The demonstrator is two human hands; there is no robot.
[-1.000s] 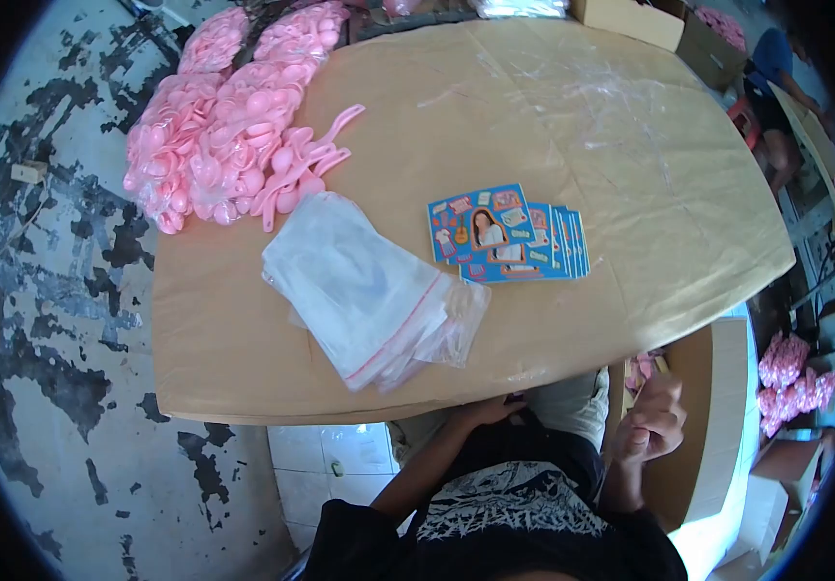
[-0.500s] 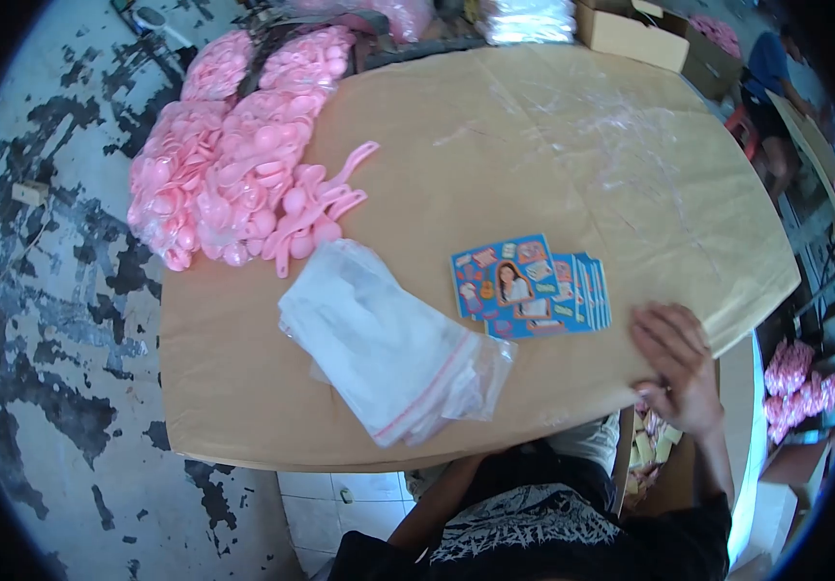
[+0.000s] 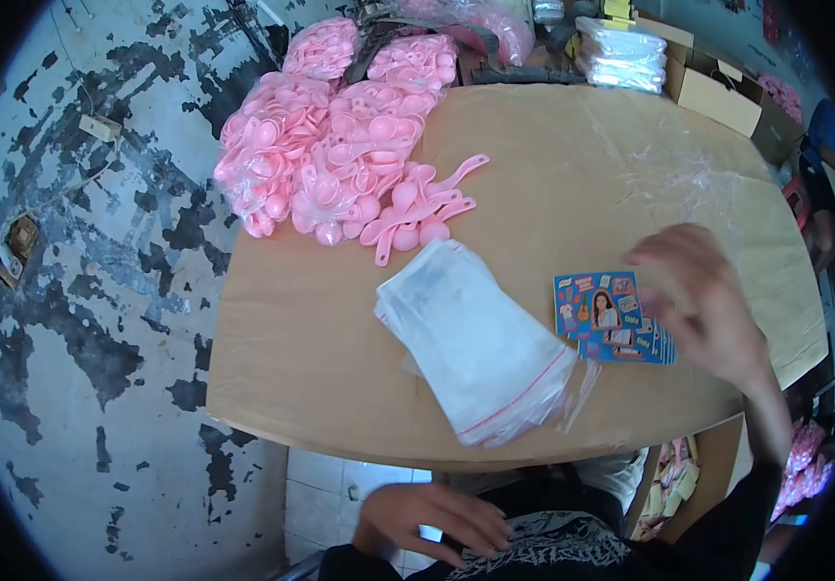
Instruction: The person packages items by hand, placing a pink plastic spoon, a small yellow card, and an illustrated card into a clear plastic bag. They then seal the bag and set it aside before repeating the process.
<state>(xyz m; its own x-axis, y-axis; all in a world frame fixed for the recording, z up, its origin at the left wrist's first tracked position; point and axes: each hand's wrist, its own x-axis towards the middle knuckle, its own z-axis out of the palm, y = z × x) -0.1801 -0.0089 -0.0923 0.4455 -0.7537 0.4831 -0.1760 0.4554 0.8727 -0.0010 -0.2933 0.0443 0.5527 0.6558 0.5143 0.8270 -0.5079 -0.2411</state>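
Observation:
My right hand (image 3: 703, 305), a little blurred, hovers over the right end of a stack of blue printed cards (image 3: 597, 320). Its thumb and fingers are apart, with nothing visible between them, and it hides part of the stack. In front of my shirt, below the table edge, my left hand (image 3: 432, 518) is open with its fingers stretched out and holds nothing. A pile of clear plastic bags (image 3: 476, 339) with a pink seal line lies on the table left of the cards. Several loose pink spoons (image 3: 422, 213) lie behind the bags.
Clear sacks of pink spoons (image 3: 340, 145) fill the table's back left. Stacked clear packs (image 3: 621, 53) and a cardboard box (image 3: 718, 102) stand along the far edge. Below the table's right front is a box of yellowish packets (image 3: 674, 484). Another person (image 3: 819, 174) is at the far right.
My right hand has lifted from the table's right edge and moved over the cards. My left hand has come into view below the table edge. The camera view has shifted left.

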